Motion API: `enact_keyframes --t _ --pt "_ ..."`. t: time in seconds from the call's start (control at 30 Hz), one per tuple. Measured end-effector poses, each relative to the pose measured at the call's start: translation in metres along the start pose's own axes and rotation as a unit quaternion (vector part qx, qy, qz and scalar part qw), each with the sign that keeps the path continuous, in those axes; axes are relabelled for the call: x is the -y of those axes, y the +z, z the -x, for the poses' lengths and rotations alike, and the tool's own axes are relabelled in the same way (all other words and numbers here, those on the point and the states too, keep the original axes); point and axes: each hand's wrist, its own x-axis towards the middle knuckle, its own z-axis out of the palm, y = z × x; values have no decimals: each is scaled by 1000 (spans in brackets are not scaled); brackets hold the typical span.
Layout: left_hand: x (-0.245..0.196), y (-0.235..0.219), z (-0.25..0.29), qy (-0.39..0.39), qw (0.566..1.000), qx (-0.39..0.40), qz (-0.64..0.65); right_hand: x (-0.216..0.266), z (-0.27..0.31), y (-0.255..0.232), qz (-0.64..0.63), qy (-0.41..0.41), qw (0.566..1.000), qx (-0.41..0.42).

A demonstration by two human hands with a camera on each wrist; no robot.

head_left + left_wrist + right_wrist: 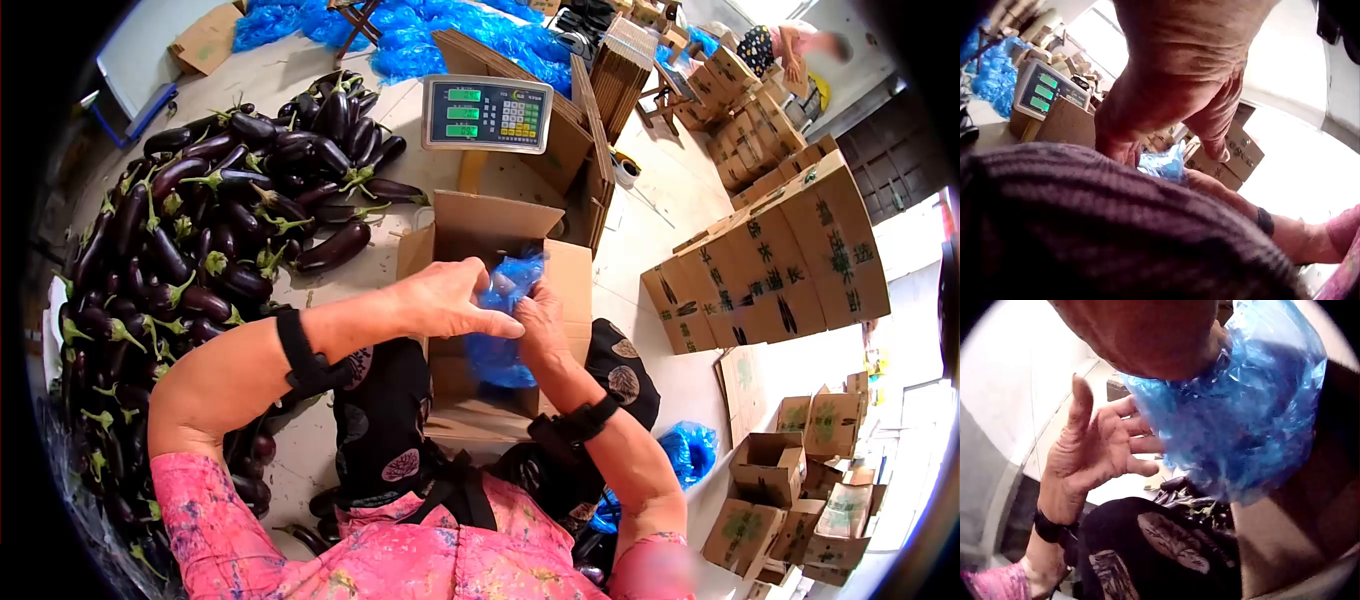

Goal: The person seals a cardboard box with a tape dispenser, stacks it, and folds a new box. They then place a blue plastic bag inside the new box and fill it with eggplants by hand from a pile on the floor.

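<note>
A crumpled blue plastic bag (503, 365) hangs over an open cardboard box (490, 222) that stands between the person's knees. The right hand (543, 322) grips the bag near its top. Beside the bag, the left hand (445, 298) is held with its thumb stretched toward the right hand. In the right wrist view, the left hand (1107, 447) shows spread fingers, their tips at the edge of the blue bag (1241, 425). The right hand's fingertips are mostly hidden there behind the hand itself.
A large heap of eggplants (240, 215) lies on the left. A weighing scale display (487, 115) stands behind the box, with folded cardboard (590, 150) next to it. Printed cartons (770, 260) stand at right. More blue plastic (690, 450) lies by the right knee. Another person (790, 50) is farther back.
</note>
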Motion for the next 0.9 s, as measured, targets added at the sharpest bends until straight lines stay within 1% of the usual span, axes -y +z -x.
enact_keyframes --t 0.07,0.1,0.13,0.17,0.2,0.23,0.3,0.33,0.37,0.4,0.43,0.47,0.5,0.53,0.57,0.63,0.7,0.73,0.83,0.87,0.9 --pt "19 2 -12 -10 998 -18 66 -13 -8 12 -97 24 995 28" --pt "29 2 -19 -13 995 -28 99 -18 -10 14 -77 32 996 14" --pt "40 1 -23 -24 978 -23 204 -14 -10 20 -54 38 998 0" --pt "48 -3 -24 -22 963 -33 267 -7 -9 24 -31 43 998 -16" --pt "57 -6 -26 -18 944 -41 328 1 -7 27 -16 44 999 -13" --pt "65 -11 -26 -14 920 -47 388 -2 -11 23 -21 44 999 -4" --pt "78 -29 -19 -8 870 -71 488 7 -8 11 102 22 994 4" --pt "87 -39 -14 -25 860 -91 501 7 -6 4 157 -17 987 1" --pt "106 -42 -14 14 808 -100 580 5 -4 -4 212 -54 976 0" --pt "125 -43 -15 30 778 -116 617 3 -1 -11 266 -90 960 0" --pt "138 -43 -14 44 745 -131 653 5 3 -18 348 -91 931 66" --pt "146 -42 -12 69 728 -133 669 7 9 -24 424 -89 892 131" --pt "153 -39 -12 74 726 -142 669 9 15 -29 494 -87 843 197" --pt "152 -36 -10 77 723 -153 669 10 22 -32 565 -71 780 258" --pt "150 -33 -8 80 719 -165 670 15 32 -32 626 -80 729 267" --pt "154 -32 -5 130 712 -176 667 33 51 -32 735 -102 609 281" --pt "165 -38 -6 185 711 -185 653 47 67 -44 757 -143 574 277" --pt "164 -39 -6 183 708 -217 647 50 75 -50 771 -174 552 266" --pt "167 -37 -3 187 712 -207 644 92 77 -35 730 -65 611 301" --pt "164 -32 -3 193 716 -211 637 100 70 -30 652 -82 706 264" --pt "163 -29 -2 200 722 -187 635 106 60 -26 564 -99 789 221"
